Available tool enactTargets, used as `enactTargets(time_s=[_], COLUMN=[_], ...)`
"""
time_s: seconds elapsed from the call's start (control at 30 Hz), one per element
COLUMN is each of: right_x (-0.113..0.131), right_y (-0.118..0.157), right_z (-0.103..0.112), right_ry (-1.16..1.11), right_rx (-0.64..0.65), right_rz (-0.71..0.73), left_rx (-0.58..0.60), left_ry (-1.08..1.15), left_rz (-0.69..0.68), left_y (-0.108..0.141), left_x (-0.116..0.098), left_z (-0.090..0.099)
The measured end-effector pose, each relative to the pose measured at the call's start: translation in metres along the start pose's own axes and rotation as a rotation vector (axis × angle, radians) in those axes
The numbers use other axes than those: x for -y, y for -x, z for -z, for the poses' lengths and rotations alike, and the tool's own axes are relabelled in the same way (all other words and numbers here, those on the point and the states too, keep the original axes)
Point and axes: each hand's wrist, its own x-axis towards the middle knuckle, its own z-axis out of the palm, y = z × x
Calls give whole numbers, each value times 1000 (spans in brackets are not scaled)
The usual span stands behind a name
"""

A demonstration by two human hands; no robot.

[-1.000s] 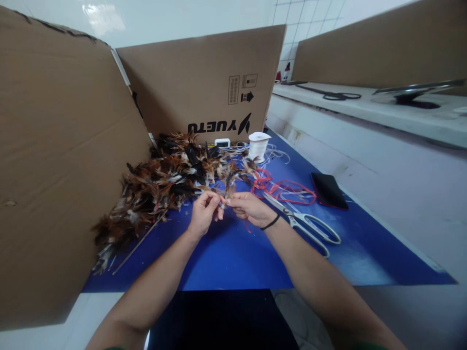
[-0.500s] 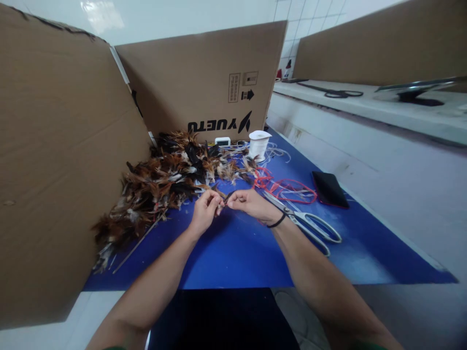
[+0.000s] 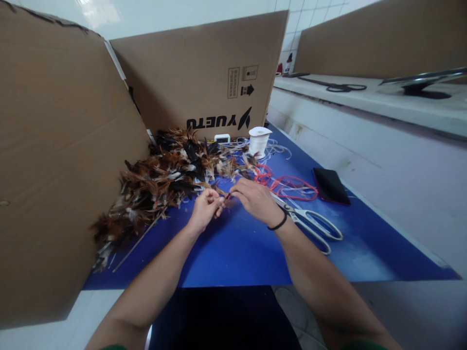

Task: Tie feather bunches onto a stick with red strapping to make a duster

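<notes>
Over the blue table (image 3: 233, 257), my left hand (image 3: 207, 210) pinches a small brown feather (image 3: 228, 200) between thumb and fingers. My right hand (image 3: 255, 200), with a black band at its wrist, is closed at the same feather, its fingertips nearly touching the left ones. Part of the feather is hidden by the fingers. A long heap of brown, black and pale feathers (image 3: 160, 177) lies beyond and to the left of my hands. Large scissors (image 3: 310, 221) with pale handles lie beside my right wrist, their blades partly behind it.
Red ribbon (image 3: 295, 188) and a white spool (image 3: 259, 142) lie behind my right hand. A black phone (image 3: 330, 184) rests at the right. Cardboard walls (image 3: 204, 73) stand left and behind, with a small white device (image 3: 222, 138) near the back one.
My right hand has risen slightly and turned, its back now more toward the camera. The feather shows below its fingertips. My left hand has stayed nearly in place.
</notes>
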Motion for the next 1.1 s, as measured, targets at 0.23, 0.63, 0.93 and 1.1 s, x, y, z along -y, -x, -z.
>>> enactTargets(time_s=[0.23, 0.63, 0.93, 1.1], right_x=[1, 2, 3, 7], right_y=[0, -1, -3, -3], right_z=[0, -17, -6, -14], right_ry=[59, 118, -34, -303], right_rx=[-81, -205, -379, -47], right_rz=[141, 181, -12, -78], left_rx=[71, 177, 86, 83], left_ry=[-62, -127, 55, 42], left_rz=[23, 47, -33, -57], left_y=[3, 5, 0, 0], left_x=[-2, 1, -3, -2], left_z=[1, -2, 1, 2])
